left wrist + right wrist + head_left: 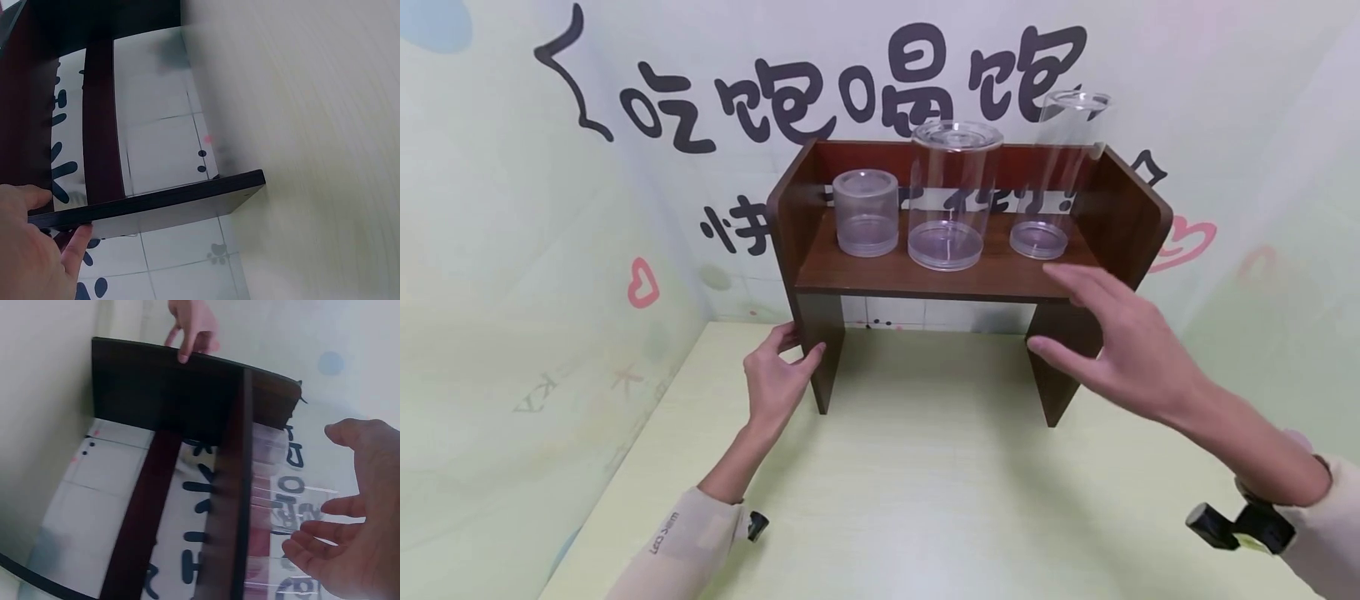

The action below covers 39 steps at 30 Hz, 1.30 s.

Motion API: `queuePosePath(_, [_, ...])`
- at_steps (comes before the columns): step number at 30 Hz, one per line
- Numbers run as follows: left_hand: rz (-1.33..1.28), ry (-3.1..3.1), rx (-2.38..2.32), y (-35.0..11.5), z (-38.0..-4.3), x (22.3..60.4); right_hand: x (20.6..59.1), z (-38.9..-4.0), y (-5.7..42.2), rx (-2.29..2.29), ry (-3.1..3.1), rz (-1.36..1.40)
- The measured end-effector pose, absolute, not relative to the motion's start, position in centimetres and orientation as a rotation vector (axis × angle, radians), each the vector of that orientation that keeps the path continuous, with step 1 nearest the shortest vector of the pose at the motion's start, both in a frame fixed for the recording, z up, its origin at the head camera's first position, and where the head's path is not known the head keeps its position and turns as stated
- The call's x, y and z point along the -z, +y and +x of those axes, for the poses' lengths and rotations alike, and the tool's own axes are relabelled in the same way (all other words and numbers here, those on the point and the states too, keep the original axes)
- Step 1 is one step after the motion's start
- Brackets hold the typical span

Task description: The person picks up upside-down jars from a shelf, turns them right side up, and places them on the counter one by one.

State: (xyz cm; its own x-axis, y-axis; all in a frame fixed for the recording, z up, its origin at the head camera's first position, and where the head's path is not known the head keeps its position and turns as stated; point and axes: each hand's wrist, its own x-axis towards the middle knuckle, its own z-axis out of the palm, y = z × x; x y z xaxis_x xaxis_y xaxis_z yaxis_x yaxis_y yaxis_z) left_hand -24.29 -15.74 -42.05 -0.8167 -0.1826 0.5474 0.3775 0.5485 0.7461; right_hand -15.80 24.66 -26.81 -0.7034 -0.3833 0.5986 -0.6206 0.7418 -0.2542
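A dark brown wooden shelf (917, 279) stands on the table. My left hand (775, 379) grips the lower part of its left side panel (156, 201), thumb on the inner side and fingers round the outside. In front of the right side panel, my right hand (1131, 354) is held with fingers extended and thumb apart, holding nothing. Three clear containers are on the shelf board: a short one (866, 212) at left, a wide tall one (955, 200) in the middle, and a narrow tall one (1052, 183) at right. The right fingertips (306, 540) overlap the containers in the right wrist view.
The pale table (910, 500) extends under and in front of the shelf. Behind it hangs a white backdrop (737, 33) with large black characters and pink hearts. Small black wrist devices (1240, 527) sit at the sleeves.
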Motion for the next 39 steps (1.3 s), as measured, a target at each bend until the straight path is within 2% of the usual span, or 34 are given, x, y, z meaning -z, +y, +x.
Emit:
queuePosePath(17, [-0.165,-2.173,1.243,-15.5,-24.5,42.2,20.3,-21.0,23.5,-0.873,-2.281,0.256])
queuePosePath(28, [-0.187,-2.179,1.214,-15.5,-24.6,42.1,18.9,-24.7,23.3,-0.931,-2.312,-0.041])
queuePosePath(39, [-0.171,-2.19,1.19,-15.5,-24.6,42.2,18.6,-27.7,22.7,-1.02,-2.15,-0.141])
